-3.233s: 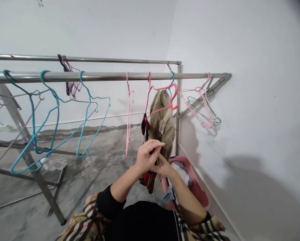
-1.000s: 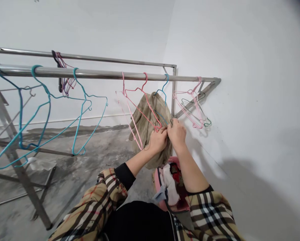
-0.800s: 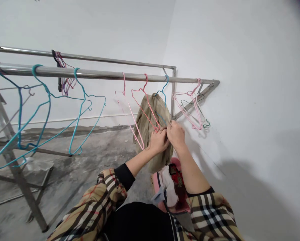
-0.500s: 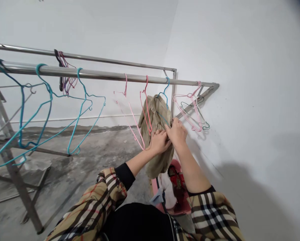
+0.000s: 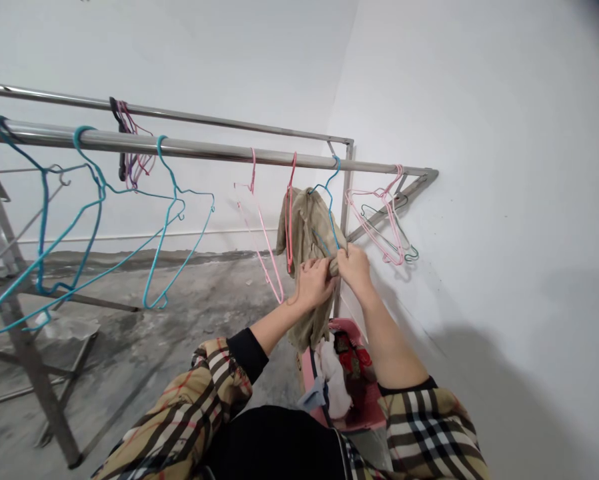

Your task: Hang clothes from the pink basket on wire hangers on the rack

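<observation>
– Pinching what, both hands?
– Left hand [image 5: 313, 283] and right hand [image 5: 354, 267] side by side, both closed on the tan cloth [image 5: 304, 230], fingers pressed tight on a fold.
– Cloth where?
– Draped on the blue hanger [image 5: 331, 220], hooked on the front rail [image 5: 204, 148] near its right end.
– Around it?
– Red hanger [image 5: 289, 220] just left, pink hangers [image 5: 387, 223] at the rail's right end, pink basket [image 5: 367, 419] of clothes below.
</observation>
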Tool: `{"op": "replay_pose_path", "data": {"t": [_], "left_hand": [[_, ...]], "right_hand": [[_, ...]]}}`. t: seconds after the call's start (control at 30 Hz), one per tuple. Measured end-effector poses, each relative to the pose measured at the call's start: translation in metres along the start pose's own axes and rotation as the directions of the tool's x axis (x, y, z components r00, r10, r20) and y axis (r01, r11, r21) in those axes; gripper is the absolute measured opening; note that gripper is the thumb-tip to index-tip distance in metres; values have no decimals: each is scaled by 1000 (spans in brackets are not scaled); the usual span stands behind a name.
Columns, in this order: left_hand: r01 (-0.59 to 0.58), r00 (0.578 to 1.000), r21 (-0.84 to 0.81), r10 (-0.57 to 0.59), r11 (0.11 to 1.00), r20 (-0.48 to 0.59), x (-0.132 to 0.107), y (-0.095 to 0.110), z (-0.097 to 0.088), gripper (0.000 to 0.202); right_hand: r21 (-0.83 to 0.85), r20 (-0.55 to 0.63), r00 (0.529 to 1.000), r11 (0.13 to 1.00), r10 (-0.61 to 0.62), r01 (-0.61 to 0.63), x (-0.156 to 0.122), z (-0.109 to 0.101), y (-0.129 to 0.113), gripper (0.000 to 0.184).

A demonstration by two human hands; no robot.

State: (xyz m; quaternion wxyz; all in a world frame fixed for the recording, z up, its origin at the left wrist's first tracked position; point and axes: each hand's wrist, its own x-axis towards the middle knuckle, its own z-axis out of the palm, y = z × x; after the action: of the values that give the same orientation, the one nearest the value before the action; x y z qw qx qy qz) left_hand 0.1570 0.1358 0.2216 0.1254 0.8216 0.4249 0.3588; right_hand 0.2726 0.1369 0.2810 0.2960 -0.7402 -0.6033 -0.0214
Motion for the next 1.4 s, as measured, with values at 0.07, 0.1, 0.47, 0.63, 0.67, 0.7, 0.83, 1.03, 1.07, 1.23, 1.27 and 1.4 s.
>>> {"op": "replay_pose_path", "data": {"t": [0.07,0.1,0.47,0.63,0.67,0.7,0.83,1.03,1.07,1.23,1.27,1.4], "left_hand": [[14,1000,-3,-14,1000,-26,0,0,-3,42],[18,999,-7,-18,1000,-37,-1,0,-5,41],[-17,1000,-83,15,996,-21,3,-13,-9,40],[-51,996,-112,43,992,-74,1,-15,-3,40],[-59,996,-114,51,992,-77,1,-15,-2,41],[-65,996,-114,57,991,-75,0,-15,-2,42],[-50,998,-110,44,993,-50,-1,-13,-3,51],[73,996,-176,-82,982,-44,-6,-7,-6,53],[87,995,-180,-95,980,-37,-7,-7,-7,49],[120,992,-220,-125,968,-8,-7,-10,-12,27],[125,991,-230,-131,965,-10,-7,-11,-13,26],[136,990,-249,-143,959,-9,-2,-12,-14,19]], "right_hand": [[311,11,998,949,54,-55,2,4,5,21],[497,56,994,861,95,-110,2,6,8,16],[879,413,910,242,46,-411,-10,19,23,29],[864,457,881,170,126,-473,-13,31,28,34],[864,456,880,170,131,-474,-13,33,27,34],[865,454,881,172,133,-472,-13,33,27,34],[873,430,893,188,135,-450,-15,33,24,37],[875,427,901,214,77,-434,-19,29,23,39],[878,425,903,213,69,-429,-20,29,23,37],[892,362,930,264,67,-366,-20,34,24,37],[896,298,950,317,87,-310,-19,35,23,41],[772,-142,989,629,32,90,-17,34,20,40]]}}
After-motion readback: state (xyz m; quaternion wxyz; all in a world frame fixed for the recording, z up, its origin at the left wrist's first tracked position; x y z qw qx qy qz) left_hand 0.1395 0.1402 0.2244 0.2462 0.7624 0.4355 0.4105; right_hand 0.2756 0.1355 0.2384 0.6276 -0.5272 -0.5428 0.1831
